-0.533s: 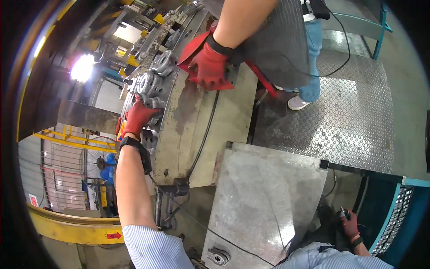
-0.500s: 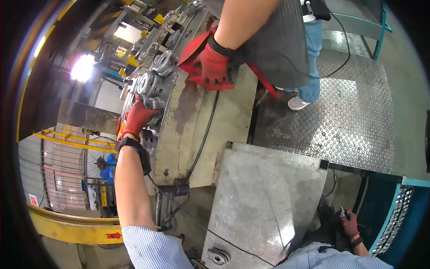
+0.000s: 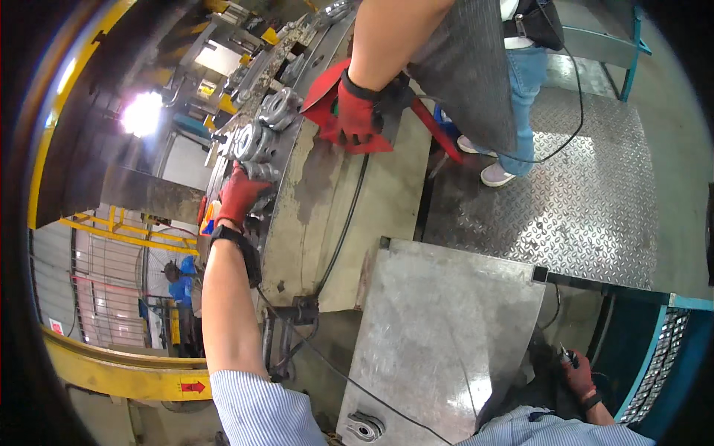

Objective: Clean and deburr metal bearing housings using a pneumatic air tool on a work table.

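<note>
My left hand [image 3: 242, 195], in a red glove, reaches to the row of grey metal castings at the upper left. Its fingers and thumb straddle a round metal casting [image 3: 260, 172] and close on it; part of the grip is hidden. Just beyond stands a ring-shaped casting [image 3: 253, 143]. Low on the right, my right hand [image 3: 579, 374], also red-gloved, is wrapped around a small dark tool with a silver tip [image 3: 567, 355]. Most of that tool is covered by the fingers.
A co-worker's red-gloved hand [image 3: 358, 111] is over the worn bench [image 3: 327, 215], beside a red sheet [image 3: 321, 93]. A grey metal table [image 3: 446, 312] bears a small casting [image 3: 365, 427]. A black cable [image 3: 357, 383] crosses it. Diamond-plate flooring [image 3: 565, 201] lies at the right.
The whole view has shifted slightly, with things a little further right. My left hand stays at the same castings, and my right hand keeps its tool. The co-worker's hand has turned slightly.
</note>
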{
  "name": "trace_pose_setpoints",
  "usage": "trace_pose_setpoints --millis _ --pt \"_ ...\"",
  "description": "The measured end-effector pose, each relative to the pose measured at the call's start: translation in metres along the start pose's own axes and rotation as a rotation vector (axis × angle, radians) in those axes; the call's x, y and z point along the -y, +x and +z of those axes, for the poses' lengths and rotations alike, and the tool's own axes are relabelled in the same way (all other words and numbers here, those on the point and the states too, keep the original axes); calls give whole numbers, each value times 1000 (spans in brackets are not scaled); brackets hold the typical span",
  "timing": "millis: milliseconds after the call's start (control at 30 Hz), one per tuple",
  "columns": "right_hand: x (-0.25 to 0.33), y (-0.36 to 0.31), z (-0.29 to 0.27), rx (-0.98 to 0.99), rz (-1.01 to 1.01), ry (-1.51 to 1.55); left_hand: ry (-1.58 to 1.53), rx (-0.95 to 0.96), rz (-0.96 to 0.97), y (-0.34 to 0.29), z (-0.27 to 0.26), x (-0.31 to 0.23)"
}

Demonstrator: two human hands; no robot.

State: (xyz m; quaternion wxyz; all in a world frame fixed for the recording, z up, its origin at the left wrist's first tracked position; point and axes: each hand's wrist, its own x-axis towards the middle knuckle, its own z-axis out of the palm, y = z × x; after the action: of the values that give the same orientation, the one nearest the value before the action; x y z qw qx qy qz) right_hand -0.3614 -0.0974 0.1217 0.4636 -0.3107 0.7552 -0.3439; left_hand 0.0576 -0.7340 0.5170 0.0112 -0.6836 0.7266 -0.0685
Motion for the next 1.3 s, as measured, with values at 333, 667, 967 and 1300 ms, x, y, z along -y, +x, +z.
trace_pose_setpoints --millis 333,667,967,1300 --pt "-64 -7 2 -45 -47 -97 53 -121 -43 -20 12 -6" --pt "-45 -18 -7 -50 -62 -3 199 -199 52 -60 9 -48" --pt "-69 -5 -8 35 45 46 248 -226 -25 -66 9 -63" --pt "-46 -8 -4 -11 147 65 173 -177 -34 -58 1 -69"
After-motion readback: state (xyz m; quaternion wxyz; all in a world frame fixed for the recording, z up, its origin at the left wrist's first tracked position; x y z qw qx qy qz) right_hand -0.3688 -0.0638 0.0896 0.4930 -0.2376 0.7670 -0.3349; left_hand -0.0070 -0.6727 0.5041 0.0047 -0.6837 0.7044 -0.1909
